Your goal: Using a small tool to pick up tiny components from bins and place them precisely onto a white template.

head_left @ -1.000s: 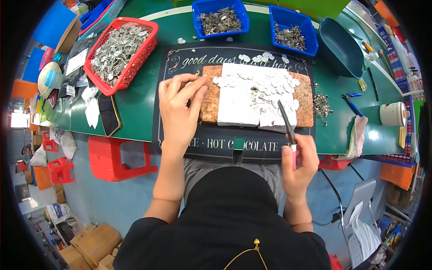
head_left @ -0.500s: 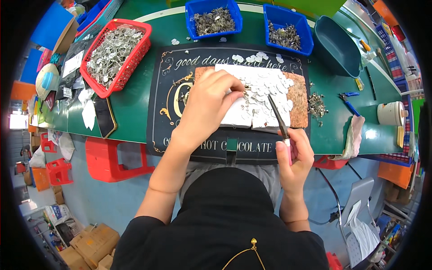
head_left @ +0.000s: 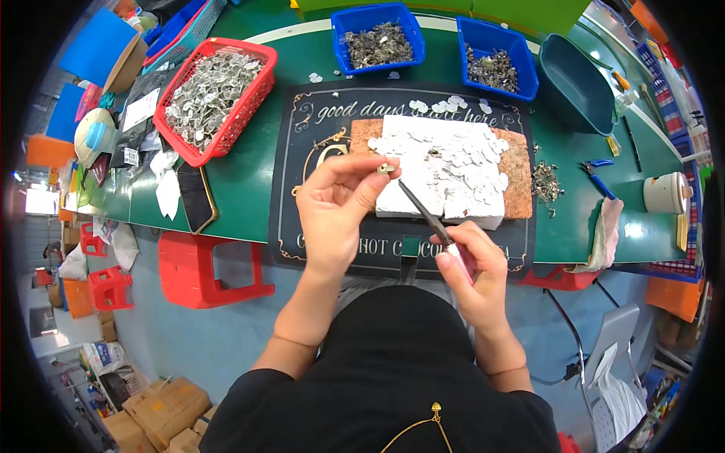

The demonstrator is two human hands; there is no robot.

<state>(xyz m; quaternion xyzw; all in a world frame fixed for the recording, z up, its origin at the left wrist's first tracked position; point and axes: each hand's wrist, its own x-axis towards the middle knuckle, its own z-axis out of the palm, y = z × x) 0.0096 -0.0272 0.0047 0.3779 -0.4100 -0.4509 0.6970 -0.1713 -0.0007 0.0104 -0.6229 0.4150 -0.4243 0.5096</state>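
Note:
Between thumb and forefinger, my left hand [head_left: 332, 208] pinches a small metal piece [head_left: 385, 169], too small to make out further. In my right hand [head_left: 477, 275] are dark-tipped tweezers [head_left: 424, 214] with a pink-and-white grip. Their tip points up and left, close to the metal piece; whether it touches cannot be made out. Just beyond both hands lies a white block [head_left: 400, 202], covered with many thin white flat pieces [head_left: 472, 155]. It rests on a reddish-brown slab [head_left: 515, 174], which shows at both sides. Beneath is a black printed mat [head_left: 317, 136].
A red basket [head_left: 269, 79] of metal pieces stands at the left, near a phone [head_left: 196, 198]. Two blue bins [head_left: 377, 70] [head_left: 498, 89] of metal parts are at the back. Loose metal parts [head_left: 545, 183], blue-handled pliers [head_left: 600, 181] and a white canister [head_left: 664, 193] lie right.
My left hand has come away from the white block and turned, with the small metal piece now visible in its fingertips. The tweezers have swung leftward toward it. The whole view has shifted slightly.

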